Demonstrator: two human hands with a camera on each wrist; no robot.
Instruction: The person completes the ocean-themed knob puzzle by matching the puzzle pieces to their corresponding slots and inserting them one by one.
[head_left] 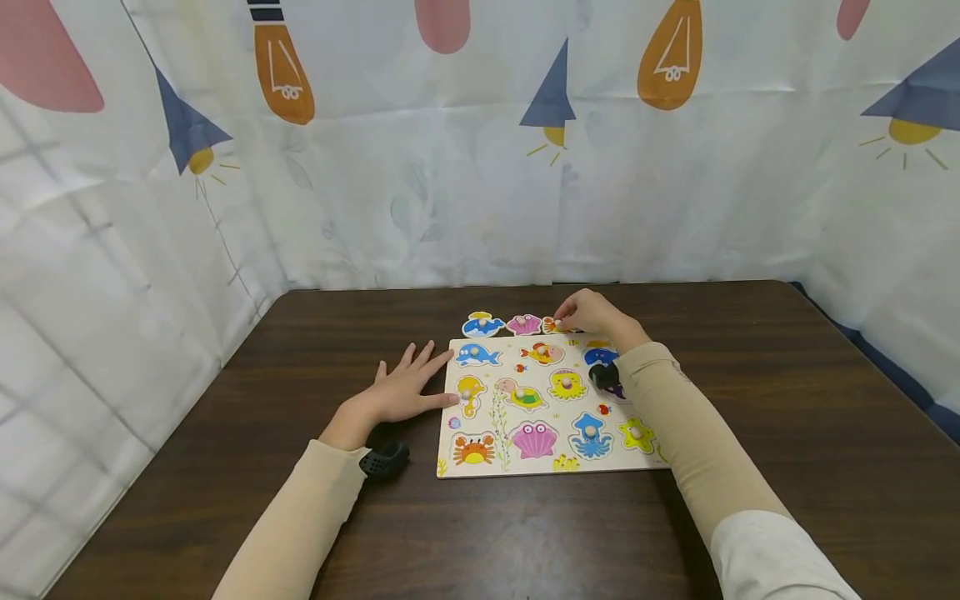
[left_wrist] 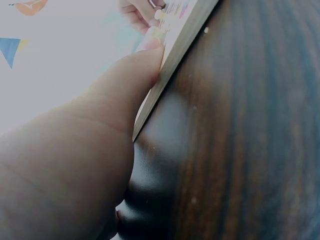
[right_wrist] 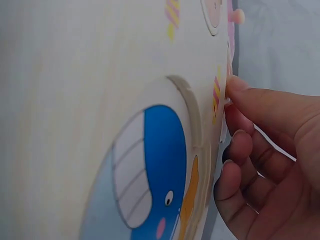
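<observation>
A wooden sea-animal puzzle board [head_left: 480, 423] lies flat on the table. My left hand [head_left: 401, 392] has its fingers spread, with the index fingertip and thumb [left_wrist: 150, 55] touching the board's left edge. Beyond the far edge, my right hand [head_left: 596, 317] pinches a small orange crab puzzle piece [head_left: 549, 325] between thumb and fingers; the fingers partly hide it. Beside it lie a pink shell piece [head_left: 524, 325] and a blue whale piece [head_left: 482, 325]. The right wrist view shows a whale picture [right_wrist: 167, 165] in its recess, near that hand.
Knobbed pieces, among them a turtle [head_left: 525, 397], an octopus [head_left: 567, 385] and a squid [head_left: 591, 438], sit in the board. Crab and shell pictures [head_left: 534, 440] show in its front row. My right forearm covers the board's right side. A patterned curtain [head_left: 480, 208] hangs behind the table [head_left: 480, 533].
</observation>
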